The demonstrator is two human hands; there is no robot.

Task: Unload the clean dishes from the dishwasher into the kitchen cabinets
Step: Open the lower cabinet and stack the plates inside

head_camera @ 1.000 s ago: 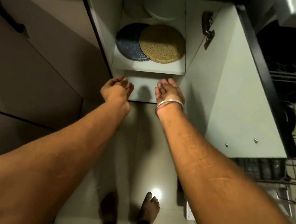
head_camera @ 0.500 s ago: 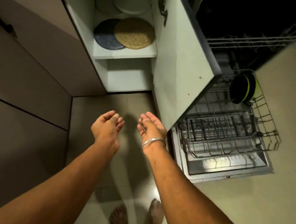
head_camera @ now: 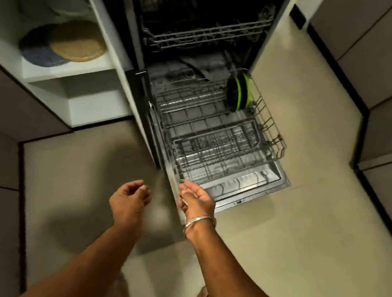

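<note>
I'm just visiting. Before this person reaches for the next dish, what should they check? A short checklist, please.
1. Left hand free: ok, it holds nothing.
2. Right hand free: ok, fingers relaxed, nothing in them.
3. Lower rack pulled out within reach: ok.
4. Something left to unload: ok, black and green dishes stand on edge at the rack's far right corner.
5. Cabinet open to receive them: ok, its shelf shows, with round mats on it.
6. Upper rack finished: cannot tell, too dark.
</note>
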